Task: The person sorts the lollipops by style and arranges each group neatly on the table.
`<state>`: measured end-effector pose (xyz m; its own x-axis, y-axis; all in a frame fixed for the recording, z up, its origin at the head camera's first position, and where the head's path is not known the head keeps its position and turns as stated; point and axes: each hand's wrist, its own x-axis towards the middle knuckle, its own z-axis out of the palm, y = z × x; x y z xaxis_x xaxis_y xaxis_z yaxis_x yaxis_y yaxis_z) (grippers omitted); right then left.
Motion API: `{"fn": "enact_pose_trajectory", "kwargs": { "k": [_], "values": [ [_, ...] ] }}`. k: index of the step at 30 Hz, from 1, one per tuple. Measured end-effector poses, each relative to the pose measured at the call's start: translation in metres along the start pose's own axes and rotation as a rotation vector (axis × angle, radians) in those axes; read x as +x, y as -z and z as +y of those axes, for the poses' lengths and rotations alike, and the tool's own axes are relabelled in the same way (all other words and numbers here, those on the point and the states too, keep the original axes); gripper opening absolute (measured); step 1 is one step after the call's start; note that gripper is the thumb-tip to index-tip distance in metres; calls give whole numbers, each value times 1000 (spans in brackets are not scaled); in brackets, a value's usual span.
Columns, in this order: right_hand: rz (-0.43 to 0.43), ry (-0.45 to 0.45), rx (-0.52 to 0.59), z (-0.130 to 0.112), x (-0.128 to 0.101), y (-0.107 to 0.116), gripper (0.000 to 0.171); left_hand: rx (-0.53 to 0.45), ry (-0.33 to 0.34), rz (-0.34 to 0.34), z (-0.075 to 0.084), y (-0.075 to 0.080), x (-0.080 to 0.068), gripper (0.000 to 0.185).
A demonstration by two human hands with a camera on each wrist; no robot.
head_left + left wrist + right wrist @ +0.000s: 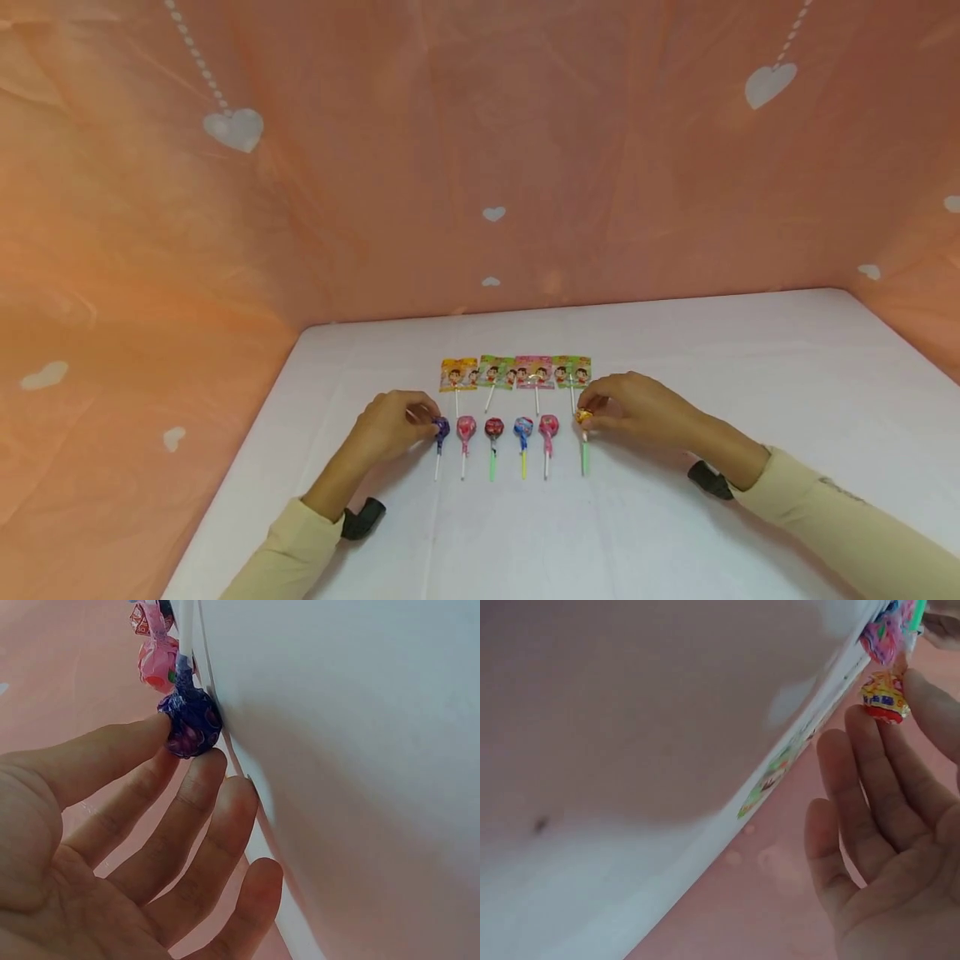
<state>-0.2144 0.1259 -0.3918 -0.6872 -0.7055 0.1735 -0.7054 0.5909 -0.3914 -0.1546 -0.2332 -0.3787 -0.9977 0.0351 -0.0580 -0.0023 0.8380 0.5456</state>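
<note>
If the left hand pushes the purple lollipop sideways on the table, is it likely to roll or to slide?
The purple lollipop has a round wrapped head, so it would probably roll or pivot about its thin white stick rather than slide straight. It looks small and likely light, so a gentle touch from the left hand should move it. The glossy wrapper may be a little slippery between fingertips.

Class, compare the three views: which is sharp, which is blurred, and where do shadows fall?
Head view: evenly lit, fairly sharp, faint shadows under the arms. Left wrist view: the purple lollipop and left hand sharp, a soft shadow on the white table. Right wrist view: hazy overall, the yellow lollipop and right hand soft, the table shaded grey.
</note>
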Motion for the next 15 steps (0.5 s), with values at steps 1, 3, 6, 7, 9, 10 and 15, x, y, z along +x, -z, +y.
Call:
{"fn": "enact_pose_trajectory", "kwargs": {
  "k": [1,3,6,7,9,10,15],
  "values": [
    [2,17,-14,-1,1,-1,16,-1,-2,-2,0,0,0,11],
    [4,47,-37,-3,4,-2,15,-4,-5,-5,1,1,1,11],
    [-1,77,-62,-6,9,-4,14,-5,-4,-9,1,3,2,10],
    [-6,80,-66,-7,10,-5,14,-6,-4,-10,1,3,2,10],
    [-19,83,-72,-8,12,-6,14,-7,-9,-12,0,4,2,10],
    [-25,85,-79,-8,13,-7,14,-6,-13,-14,0,4,2,10],
    [-32,84,-112,-11,14,-9,13,-12,-34,-22,-2,5,2,10]
  ]
}}
